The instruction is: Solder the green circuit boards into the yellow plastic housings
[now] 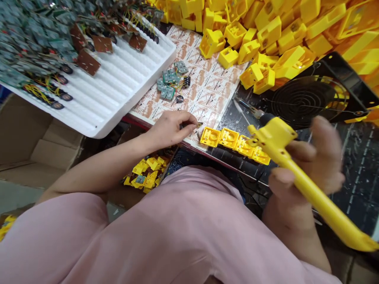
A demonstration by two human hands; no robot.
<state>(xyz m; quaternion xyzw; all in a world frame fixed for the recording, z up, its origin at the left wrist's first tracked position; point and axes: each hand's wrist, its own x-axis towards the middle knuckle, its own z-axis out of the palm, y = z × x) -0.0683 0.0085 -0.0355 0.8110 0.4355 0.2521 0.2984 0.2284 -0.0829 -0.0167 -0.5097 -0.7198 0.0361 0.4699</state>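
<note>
My right hand (310,161), partly blurred, is closed round the yellow handle of a soldering gun (314,193). Its metal shaft and thin white feed tube point up and left over the dark mat. Below the tip lies a row of several small yellow plastic housings (229,139) with open faces up, along the table's front edge. My left hand (171,128) pinches a small, dark, metallic-looking piece (200,124) between thumb and forefinger, just left of the row. Its exact kind is too small to tell.
A white foam tray (118,86) holds many circuit boards with wires and small speakers. Loose green boards (170,81) lie on patterned paper. Yellow housings (266,35) are heaped behind a black fan (310,92). Below the edge, more yellow parts (148,171) lie near a cardboard box (38,138).
</note>
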